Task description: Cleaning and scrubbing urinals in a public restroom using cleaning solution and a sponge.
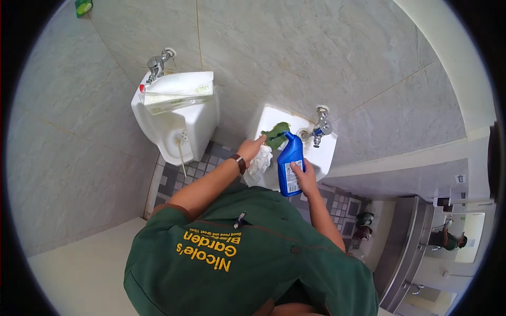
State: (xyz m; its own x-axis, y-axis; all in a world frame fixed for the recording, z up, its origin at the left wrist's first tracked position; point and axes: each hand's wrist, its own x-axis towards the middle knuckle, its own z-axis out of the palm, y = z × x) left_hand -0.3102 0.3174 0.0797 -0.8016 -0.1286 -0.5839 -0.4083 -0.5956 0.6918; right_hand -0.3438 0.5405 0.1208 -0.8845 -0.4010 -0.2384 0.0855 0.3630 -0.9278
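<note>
A blue plastic cleaner bottle (pixel 293 166) with an angled neck is in my right hand (pixel 306 176), its nozzle tilted over a green scouring pad (pixel 276 135). Dark liquid lies on the pad. My left hand (pixel 252 150) holds the pad by its left edge, above the white urinal (pixel 324 156) in front of me. A crumpled whitish plastic bag (pixel 261 160) is just below the pad, beside my left fingers; whether that hand also holds it, I cannot tell. The chrome flush valve (pixel 323 127) stands on the wall to the right of the bottle.
To the left hangs a second urinal (pixel 172 148) with a white carton (pixel 180 91) on its top and a chrome flush valve (pixel 156 65). A thin stick (pixel 182 158) leans out of its bowl. At right is a counter (pixel 405 252) with a mirror (pixel 470 237) beyond it.
</note>
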